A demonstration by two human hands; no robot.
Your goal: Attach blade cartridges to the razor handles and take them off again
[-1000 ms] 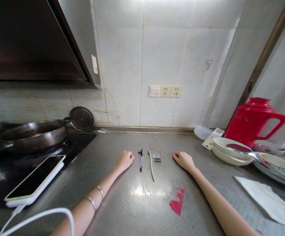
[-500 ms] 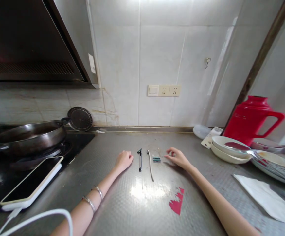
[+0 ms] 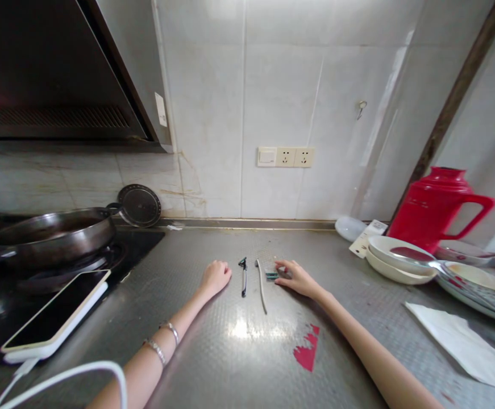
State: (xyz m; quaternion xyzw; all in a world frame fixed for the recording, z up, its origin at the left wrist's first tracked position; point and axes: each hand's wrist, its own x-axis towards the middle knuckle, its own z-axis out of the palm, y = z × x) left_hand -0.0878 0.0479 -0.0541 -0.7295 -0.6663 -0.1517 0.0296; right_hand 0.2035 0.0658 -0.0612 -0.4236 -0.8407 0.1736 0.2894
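Clearly, the metal counter (image 3: pixel 213 358) had a dimpled texture. On it lay a slim razor (image 3: pixel 244 281), a curved whitish rod (image 3: pixel 261 288) and, to their right, a small green piece (image 3: pixel 270 275). The right hand (image 3: pixel 295 278) had fingers parted beside this piece, perhaps touching; the left hand (image 3: pixel 216 276) lay curled closed. Pale marks on the red flask (image 3: pixel 430 213) were unreadable.

Beside the right fingers (image 3: pixel 282 263), the small strip (image 3: pixel 270 276) is dark teal. Left of them, the slender stick (image 3: pixel 262 291) is off-white with a dark tip. Just off the left fingers (image 3: pixel 225 272), the razor (image 3: pixel 244 279) is black and silver-grey. Under both hands' fingers, the worktop (image 3: pixel 204 358) is grey, with a fine dimpled pattern. Nearer the wearer than the right fingers, the ragged scrap (image 3: pixel 310 351) is crimson.
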